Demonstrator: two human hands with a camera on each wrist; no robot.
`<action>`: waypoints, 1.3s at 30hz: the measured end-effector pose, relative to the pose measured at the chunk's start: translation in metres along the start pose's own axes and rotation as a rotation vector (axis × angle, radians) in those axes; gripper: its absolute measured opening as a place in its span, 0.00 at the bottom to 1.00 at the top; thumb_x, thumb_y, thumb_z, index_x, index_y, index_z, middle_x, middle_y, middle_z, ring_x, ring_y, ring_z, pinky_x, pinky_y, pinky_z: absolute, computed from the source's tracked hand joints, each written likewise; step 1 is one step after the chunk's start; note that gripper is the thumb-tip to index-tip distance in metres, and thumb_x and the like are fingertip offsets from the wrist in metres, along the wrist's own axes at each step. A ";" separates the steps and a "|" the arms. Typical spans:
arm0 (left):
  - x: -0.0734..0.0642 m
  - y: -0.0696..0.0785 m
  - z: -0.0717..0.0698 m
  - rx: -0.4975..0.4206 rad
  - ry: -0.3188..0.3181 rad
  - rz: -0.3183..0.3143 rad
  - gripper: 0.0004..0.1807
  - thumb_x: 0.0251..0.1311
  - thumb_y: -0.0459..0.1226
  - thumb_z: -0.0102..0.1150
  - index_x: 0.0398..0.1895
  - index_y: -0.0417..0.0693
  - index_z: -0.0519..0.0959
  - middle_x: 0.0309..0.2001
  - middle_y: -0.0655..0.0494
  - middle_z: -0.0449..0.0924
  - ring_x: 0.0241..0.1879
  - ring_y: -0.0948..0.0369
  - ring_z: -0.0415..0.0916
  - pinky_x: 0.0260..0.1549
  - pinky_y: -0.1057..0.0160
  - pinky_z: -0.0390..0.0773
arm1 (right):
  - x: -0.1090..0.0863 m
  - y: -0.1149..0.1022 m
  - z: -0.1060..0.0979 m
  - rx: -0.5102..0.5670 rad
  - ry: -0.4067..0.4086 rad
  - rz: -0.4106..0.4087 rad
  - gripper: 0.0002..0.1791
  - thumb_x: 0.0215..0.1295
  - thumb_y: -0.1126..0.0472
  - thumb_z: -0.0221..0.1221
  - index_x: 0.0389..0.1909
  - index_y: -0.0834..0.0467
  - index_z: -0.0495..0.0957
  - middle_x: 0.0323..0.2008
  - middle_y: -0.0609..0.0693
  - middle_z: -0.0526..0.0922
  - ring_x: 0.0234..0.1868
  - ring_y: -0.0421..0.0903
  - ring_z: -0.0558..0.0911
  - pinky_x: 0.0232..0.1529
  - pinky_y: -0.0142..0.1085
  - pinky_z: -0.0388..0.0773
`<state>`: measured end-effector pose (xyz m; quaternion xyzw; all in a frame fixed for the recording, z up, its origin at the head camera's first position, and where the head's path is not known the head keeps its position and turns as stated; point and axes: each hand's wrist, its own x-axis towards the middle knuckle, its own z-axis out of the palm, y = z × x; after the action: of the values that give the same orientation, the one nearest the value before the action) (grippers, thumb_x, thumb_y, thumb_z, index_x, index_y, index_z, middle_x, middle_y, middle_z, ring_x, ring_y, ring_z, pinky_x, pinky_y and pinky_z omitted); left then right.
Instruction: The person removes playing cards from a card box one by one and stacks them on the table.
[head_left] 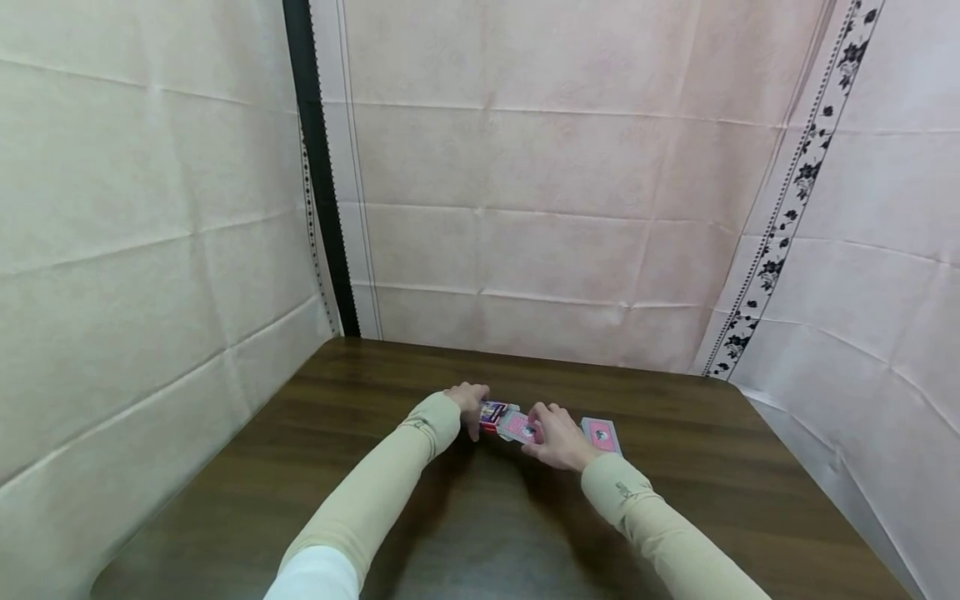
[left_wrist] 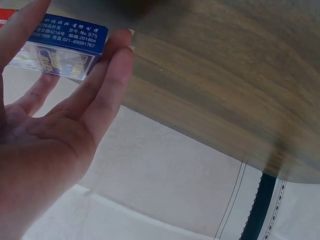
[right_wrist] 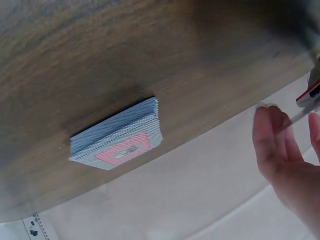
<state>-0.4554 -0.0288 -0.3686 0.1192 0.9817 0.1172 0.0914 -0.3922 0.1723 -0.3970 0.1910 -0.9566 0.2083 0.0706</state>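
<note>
I have the left hand point(head_left: 467, 405) gripping the card box point(head_left: 492, 413), while the right hand point(head_left: 558, 441) pinches pink-backed cards point(head_left: 517, 427) at its open end; another deck point(head_left: 602, 434) lies just right of that hand.

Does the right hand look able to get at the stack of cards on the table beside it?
Probably yes: nothing shows between the right hand and the stack, though it seems to pinch other cards, which it would likely need to let go first.
</note>
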 end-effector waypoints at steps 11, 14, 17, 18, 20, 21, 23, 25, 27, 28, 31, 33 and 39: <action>0.007 -0.006 0.002 -0.029 0.003 -0.007 0.37 0.35 0.36 0.81 0.53 0.51 0.73 0.48 0.49 0.77 0.46 0.53 0.74 0.51 0.51 0.73 | -0.005 0.035 -0.012 -0.054 0.156 0.059 0.23 0.54 0.59 0.69 0.49 0.58 0.72 0.42 0.56 0.78 0.46 0.57 0.73 0.48 0.53 0.68; 0.007 -0.006 0.002 -0.050 -0.005 -0.014 0.38 0.35 0.36 0.81 0.54 0.51 0.72 0.49 0.49 0.76 0.47 0.52 0.73 0.52 0.50 0.73 | -0.007 0.048 -0.013 -0.094 0.203 0.117 0.24 0.55 0.55 0.69 0.49 0.60 0.73 0.41 0.58 0.80 0.43 0.58 0.74 0.44 0.53 0.69; 0.007 -0.005 0.002 -0.067 -0.009 -0.020 0.38 0.36 0.36 0.80 0.55 0.51 0.72 0.49 0.48 0.76 0.47 0.52 0.73 0.52 0.49 0.73 | -0.011 0.059 -0.012 -0.112 0.222 0.185 0.24 0.57 0.51 0.67 0.48 0.60 0.73 0.42 0.60 0.79 0.42 0.59 0.74 0.43 0.53 0.68; 0.007 -0.004 0.002 -0.068 -0.009 -0.020 0.38 0.36 0.36 0.80 0.56 0.51 0.72 0.49 0.48 0.76 0.47 0.52 0.73 0.53 0.50 0.73 | -0.012 0.062 -0.011 -0.121 0.226 0.205 0.24 0.57 0.49 0.66 0.47 0.60 0.72 0.42 0.60 0.79 0.42 0.59 0.74 0.42 0.52 0.68; 0.008 -0.004 0.002 -0.061 -0.007 -0.019 0.38 0.36 0.36 0.80 0.56 0.51 0.72 0.49 0.49 0.76 0.47 0.52 0.73 0.53 0.50 0.72 | -0.014 0.068 -0.010 -0.136 0.232 0.242 0.26 0.58 0.47 0.65 0.47 0.61 0.72 0.41 0.62 0.77 0.42 0.60 0.73 0.41 0.53 0.67; 0.008 -0.004 0.002 -0.059 -0.006 -0.019 0.38 0.37 0.36 0.80 0.56 0.51 0.72 0.50 0.49 0.76 0.47 0.53 0.73 0.53 0.50 0.72 | -0.015 0.070 -0.010 -0.144 0.239 0.258 0.26 0.58 0.46 0.64 0.46 0.62 0.71 0.40 0.63 0.76 0.42 0.61 0.73 0.41 0.53 0.67; 0.008 -0.004 0.002 -0.058 -0.005 -0.019 0.38 0.37 0.36 0.80 0.56 0.51 0.71 0.50 0.48 0.76 0.47 0.52 0.73 0.53 0.50 0.72 | -0.016 0.074 -0.009 -0.166 0.253 0.287 0.28 0.59 0.44 0.63 0.46 0.64 0.70 0.39 0.65 0.75 0.42 0.63 0.73 0.40 0.55 0.67; 0.008 -0.005 0.002 -0.064 -0.005 -0.019 0.38 0.37 0.36 0.79 0.57 0.52 0.71 0.50 0.48 0.76 0.48 0.52 0.73 0.54 0.49 0.72 | -0.016 0.078 -0.009 -0.193 0.267 0.314 0.30 0.60 0.44 0.62 0.47 0.65 0.69 0.39 0.67 0.74 0.42 0.65 0.73 0.40 0.57 0.68; 0.008 -0.005 0.002 -0.074 -0.008 -0.020 0.38 0.38 0.36 0.79 0.57 0.52 0.71 0.51 0.48 0.75 0.48 0.51 0.73 0.54 0.48 0.71 | -0.017 0.081 -0.008 -0.218 0.269 0.338 0.31 0.60 0.43 0.60 0.48 0.66 0.68 0.39 0.69 0.73 0.42 0.66 0.73 0.41 0.58 0.69; 0.008 -0.005 0.002 -0.078 -0.010 -0.019 0.38 0.38 0.36 0.79 0.57 0.52 0.71 0.51 0.47 0.75 0.49 0.51 0.72 0.55 0.48 0.71 | -0.017 0.082 -0.007 -0.229 0.267 0.348 0.31 0.61 0.43 0.60 0.49 0.67 0.68 0.40 0.69 0.73 0.43 0.66 0.73 0.42 0.59 0.69; 0.009 -0.006 0.002 -0.077 -0.013 -0.018 0.39 0.38 0.36 0.78 0.58 0.52 0.71 0.52 0.47 0.75 0.49 0.51 0.72 0.55 0.48 0.71 | -0.018 0.084 -0.005 -0.248 0.250 0.366 0.31 0.61 0.43 0.59 0.49 0.67 0.68 0.41 0.70 0.73 0.43 0.66 0.74 0.43 0.60 0.69; 0.009 -0.006 0.002 -0.072 -0.015 -0.017 0.39 0.38 0.36 0.78 0.58 0.52 0.71 0.52 0.47 0.75 0.49 0.51 0.72 0.55 0.48 0.71 | -0.019 0.086 -0.003 -0.262 0.233 0.370 0.31 0.62 0.43 0.58 0.50 0.67 0.69 0.42 0.71 0.73 0.43 0.66 0.74 0.44 0.60 0.69; 0.008 -0.005 0.003 -0.082 -0.027 -0.021 0.38 0.39 0.36 0.78 0.58 0.52 0.71 0.52 0.48 0.75 0.48 0.52 0.72 0.55 0.49 0.71 | -0.018 0.088 0.001 -0.299 0.193 0.363 0.32 0.62 0.42 0.58 0.52 0.67 0.69 0.44 0.71 0.75 0.46 0.67 0.74 0.45 0.61 0.69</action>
<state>-0.4634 -0.0310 -0.3735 0.1068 0.9759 0.1548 0.1106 -0.4102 0.2517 -0.4347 -0.0170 -0.9842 0.0913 0.1505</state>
